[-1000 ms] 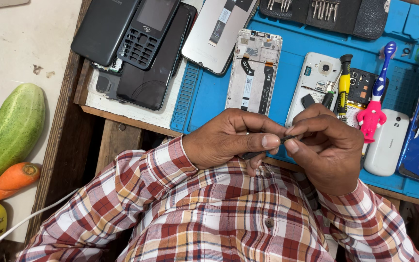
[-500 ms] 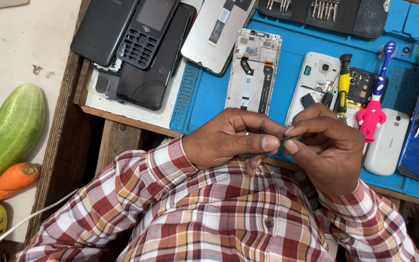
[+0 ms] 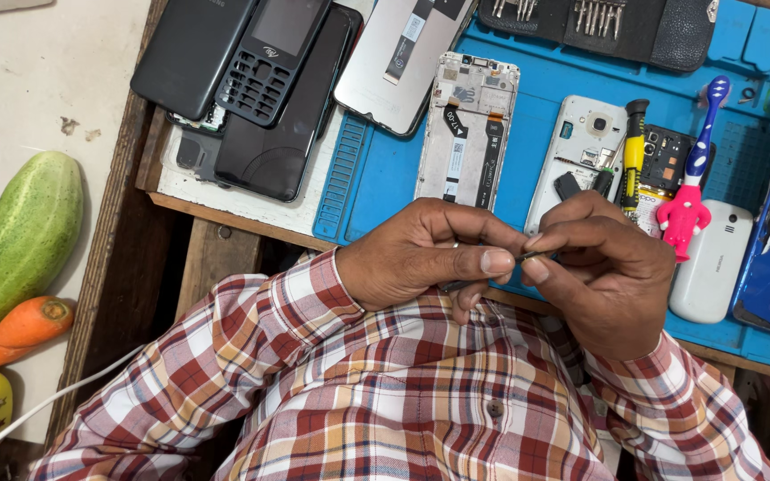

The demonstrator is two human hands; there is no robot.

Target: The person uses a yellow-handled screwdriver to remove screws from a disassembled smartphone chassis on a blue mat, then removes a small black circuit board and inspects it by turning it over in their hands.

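Head view: both hands met in front of the chest, just below the counter [image 3: 251, 209] edge. The left hand [image 3: 421, 258] was curled nearly closed, thumb and forefinger pinching one end of a thin dark metal part [image 3: 528, 257]; too small to tell what kind. The right hand [image 3: 608, 276] was likewise curled, its fingertips [image 3: 535, 270] gripping the other end, so the part bridged the two hands. Directly behind them on the blue mat [image 3: 536, 98] lay an opened phone frame [image 3: 465, 129] and a white phone body [image 3: 581, 156], with a yellow screwdriver [image 3: 633, 151] and a pink-handled brush [image 3: 690, 178] just beside. Dark phone covers [image 3: 251, 89] lay stacked well to the left. Checked sleeves [image 3: 251, 356] covered both forearms.
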